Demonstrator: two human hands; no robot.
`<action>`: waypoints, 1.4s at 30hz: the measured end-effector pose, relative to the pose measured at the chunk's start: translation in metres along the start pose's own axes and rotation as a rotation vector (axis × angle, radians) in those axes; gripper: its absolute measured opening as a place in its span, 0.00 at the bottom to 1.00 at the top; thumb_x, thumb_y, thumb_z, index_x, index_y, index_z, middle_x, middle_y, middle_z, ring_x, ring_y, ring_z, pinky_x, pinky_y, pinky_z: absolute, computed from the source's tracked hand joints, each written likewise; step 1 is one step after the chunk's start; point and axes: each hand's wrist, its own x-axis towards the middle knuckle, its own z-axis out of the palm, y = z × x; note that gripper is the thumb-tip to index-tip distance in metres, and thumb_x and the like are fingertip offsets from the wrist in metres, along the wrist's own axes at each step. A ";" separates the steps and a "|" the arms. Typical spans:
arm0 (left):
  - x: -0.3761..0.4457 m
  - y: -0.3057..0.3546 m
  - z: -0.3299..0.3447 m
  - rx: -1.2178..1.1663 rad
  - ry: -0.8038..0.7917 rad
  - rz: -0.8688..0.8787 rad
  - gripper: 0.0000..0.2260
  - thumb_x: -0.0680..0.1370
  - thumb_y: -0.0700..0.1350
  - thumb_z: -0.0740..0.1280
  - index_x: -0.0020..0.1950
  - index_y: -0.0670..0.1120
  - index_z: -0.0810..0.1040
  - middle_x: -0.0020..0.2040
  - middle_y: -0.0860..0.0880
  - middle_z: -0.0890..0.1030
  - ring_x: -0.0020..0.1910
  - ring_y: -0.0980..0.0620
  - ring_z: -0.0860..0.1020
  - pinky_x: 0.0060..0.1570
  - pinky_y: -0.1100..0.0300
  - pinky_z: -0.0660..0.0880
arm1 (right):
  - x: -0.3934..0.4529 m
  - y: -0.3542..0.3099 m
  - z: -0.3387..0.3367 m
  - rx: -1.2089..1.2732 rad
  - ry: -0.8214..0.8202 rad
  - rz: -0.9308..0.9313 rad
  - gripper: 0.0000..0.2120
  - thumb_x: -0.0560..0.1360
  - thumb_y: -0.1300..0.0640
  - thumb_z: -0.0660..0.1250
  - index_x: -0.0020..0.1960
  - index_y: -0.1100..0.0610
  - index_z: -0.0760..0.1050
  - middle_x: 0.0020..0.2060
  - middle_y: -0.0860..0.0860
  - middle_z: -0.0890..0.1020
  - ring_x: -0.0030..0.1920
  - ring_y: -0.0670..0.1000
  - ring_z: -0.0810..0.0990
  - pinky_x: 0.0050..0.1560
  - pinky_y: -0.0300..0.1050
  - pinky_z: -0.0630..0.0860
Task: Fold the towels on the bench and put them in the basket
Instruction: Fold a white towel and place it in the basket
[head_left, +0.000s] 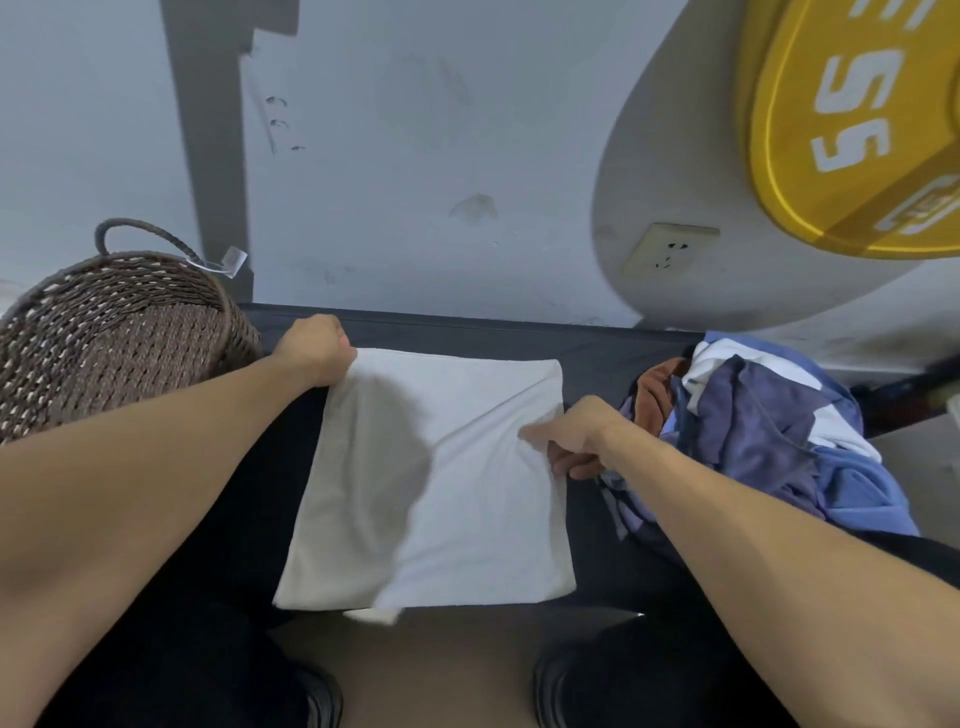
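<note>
A white towel (457, 478) lies spread across the dark bench (597, 358), its near edge hanging slightly over the front. My left hand (314, 353) grips the towel's far left corner. My right hand (571, 439) pinches the towel's right edge about halfway down, thumb on top and fingers curled beneath. A brown woven basket (109, 332) with a loop handle stands at the bench's left end, close beside my left forearm. Its inside is hidden from here.
A heap of blue, purple, white and orange cloths (769, 431) sits on the bench to the right of my right hand. A grey wall with a socket (670, 252) rises behind the bench. A yellow weight plate (852, 119) hangs upper right. My dark shoes show below.
</note>
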 end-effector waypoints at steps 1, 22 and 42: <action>-0.002 0.001 0.000 0.003 -0.005 0.006 0.05 0.75 0.38 0.64 0.40 0.42 0.74 0.39 0.44 0.77 0.40 0.44 0.74 0.41 0.54 0.71 | -0.004 0.008 0.009 -0.016 -0.005 0.015 0.16 0.73 0.48 0.73 0.48 0.61 0.81 0.38 0.55 0.85 0.32 0.50 0.82 0.36 0.44 0.80; -0.146 -0.008 0.018 0.415 -0.346 -0.172 0.14 0.73 0.49 0.69 0.45 0.39 0.73 0.39 0.43 0.80 0.32 0.45 0.81 0.32 0.58 0.81 | -0.041 0.068 0.039 0.025 0.165 -0.072 0.15 0.73 0.49 0.71 0.40 0.62 0.75 0.32 0.55 0.78 0.28 0.54 0.74 0.29 0.42 0.72; -0.168 -0.060 0.020 0.218 -0.619 -0.353 0.08 0.79 0.47 0.68 0.51 0.41 0.77 0.46 0.47 0.79 0.40 0.51 0.75 0.32 0.64 0.73 | -0.065 0.085 0.027 0.014 -0.051 0.059 0.12 0.76 0.57 0.68 0.38 0.59 0.69 0.33 0.55 0.71 0.29 0.51 0.65 0.31 0.41 0.65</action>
